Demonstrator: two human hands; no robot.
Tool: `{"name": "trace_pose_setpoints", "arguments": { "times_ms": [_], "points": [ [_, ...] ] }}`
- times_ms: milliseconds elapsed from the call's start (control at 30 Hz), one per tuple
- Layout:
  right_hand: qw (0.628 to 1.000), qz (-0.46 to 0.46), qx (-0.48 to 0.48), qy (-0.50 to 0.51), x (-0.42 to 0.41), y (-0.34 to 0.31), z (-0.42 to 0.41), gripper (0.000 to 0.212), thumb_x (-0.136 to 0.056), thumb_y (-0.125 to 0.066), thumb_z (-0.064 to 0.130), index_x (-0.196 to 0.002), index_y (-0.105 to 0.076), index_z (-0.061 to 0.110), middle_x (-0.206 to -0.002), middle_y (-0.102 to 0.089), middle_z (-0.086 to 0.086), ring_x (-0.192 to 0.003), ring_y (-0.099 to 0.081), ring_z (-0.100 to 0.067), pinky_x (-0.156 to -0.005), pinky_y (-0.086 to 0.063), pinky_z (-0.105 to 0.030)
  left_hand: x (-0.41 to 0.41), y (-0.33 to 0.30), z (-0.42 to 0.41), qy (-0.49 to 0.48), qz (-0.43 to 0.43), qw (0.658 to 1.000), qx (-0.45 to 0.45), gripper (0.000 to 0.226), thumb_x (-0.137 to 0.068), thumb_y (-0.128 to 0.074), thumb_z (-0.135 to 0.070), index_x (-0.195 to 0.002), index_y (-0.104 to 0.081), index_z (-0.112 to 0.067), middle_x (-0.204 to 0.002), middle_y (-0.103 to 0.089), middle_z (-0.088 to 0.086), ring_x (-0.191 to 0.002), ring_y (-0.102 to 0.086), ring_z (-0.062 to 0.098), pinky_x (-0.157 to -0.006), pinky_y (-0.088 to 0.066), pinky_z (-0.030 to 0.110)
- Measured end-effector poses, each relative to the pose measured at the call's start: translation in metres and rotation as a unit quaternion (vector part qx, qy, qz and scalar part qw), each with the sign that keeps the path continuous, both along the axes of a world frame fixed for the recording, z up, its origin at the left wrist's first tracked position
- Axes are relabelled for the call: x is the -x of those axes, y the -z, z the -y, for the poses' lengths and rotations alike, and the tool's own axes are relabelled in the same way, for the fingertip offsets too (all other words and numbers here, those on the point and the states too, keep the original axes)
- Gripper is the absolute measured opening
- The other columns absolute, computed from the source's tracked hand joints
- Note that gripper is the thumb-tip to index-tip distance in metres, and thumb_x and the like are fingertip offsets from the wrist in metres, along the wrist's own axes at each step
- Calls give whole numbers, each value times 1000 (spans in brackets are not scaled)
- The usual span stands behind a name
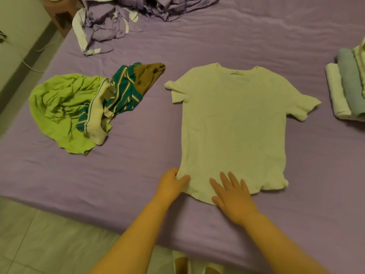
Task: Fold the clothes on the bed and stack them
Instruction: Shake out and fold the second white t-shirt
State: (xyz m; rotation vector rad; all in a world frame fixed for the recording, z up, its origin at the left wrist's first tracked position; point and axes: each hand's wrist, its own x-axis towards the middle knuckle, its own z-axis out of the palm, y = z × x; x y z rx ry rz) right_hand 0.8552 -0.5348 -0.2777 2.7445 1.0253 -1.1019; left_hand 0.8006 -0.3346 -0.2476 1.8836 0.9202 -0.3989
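Your pale cream short-sleeved T-shirt [233,125] lies spread flat on the bed's lilac sheet [256,36], collar pointing away from you, both sleeves out to the sides, hem nearest you at the bed's front edge. Your left hand [170,183] is at the hem's left corner, thumb on top of the cloth and the other fingers tucked under it, pinching that corner. Your right hand [232,191] lies palm-down on the hem just beside it, fingers straight and slightly spread, pressing the fabric against the sheet.

Off to the left, well apart from the shirt, sits a crumpled lime-green garment [59,111], and on its right side lies a bunched teal-and-white striped garment with a brown part [126,89]. At the far edge of the bed there's a rumpled heap of purple and white cloth [110,22]. Over at the right edge, a stack of folded clothes [347,89], white and dusty blue among them, rests on the sheet.
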Motion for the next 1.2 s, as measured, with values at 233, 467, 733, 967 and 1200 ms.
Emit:
{"name": "trace_pose_setpoints", "arguments": {
  "times_ms": [233, 467, 733, 967, 1200],
  "points": [
    [997, -4, -71, -1, 17, -8, -27, 92, -68, 1, 75, -150, 1, 33, -160, -2, 3, -147, 1, -21, -116, 1, -42, 11, -10, -4, -57, 53, 996, 46, 14, -94, -59, -19, -85, -51, -11, -68, -54, 2, -39, -50, 4, -43, -42, 19],
    [996, 63, -58, -5, 16, 0, -33, 50, -89, -31, 47, -104, -71, 22, -100, -72, -1, -93, -69, -27, -83, -51, -50, 29, 11, -32, -33, -69, 996, -37, 45, -89, -58, -49, -65, -47, -13, -53, -57, 5, -50, -53, 21, -55, -43, 30],
    [990, 133, -44, -15, 24, 18, -16, 65, -103, -11, 38, -98, -74, 23, -109, -70, -5, -104, -65, -29, -85, -50, -51, 35, 29, -22, 190, -86, 909, -362, 35, -83, -64, -37, -113, -57, -18, -117, -56, 7, -107, -51, 29, -83, -41, 37],
    [974, 205, -15, 95, -12, 5, 45, 46, -55, -85, -3, -98, -74, 10, -112, -67, -19, -111, -57, -46, -88, -41, -63, -7, 28, 49, 518, 25, 824, -229, 54, -104, -29, -35, -153, -9, -26, -160, 6, 7, -147, 7, 32, -116, 5, 50],
    [930, 185, -53, 312, -54, -3, 82, 55, -95, -53, 19, -146, -33, 11, -150, -28, -24, -137, -28, -42, -112, -23, -50, -48, 36, 106, 552, -2, 806, -215, 52, -103, -18, -44, -152, -14, -27, -161, 4, 3, -146, 11, 31, -115, 5, 56]
  ]
}}
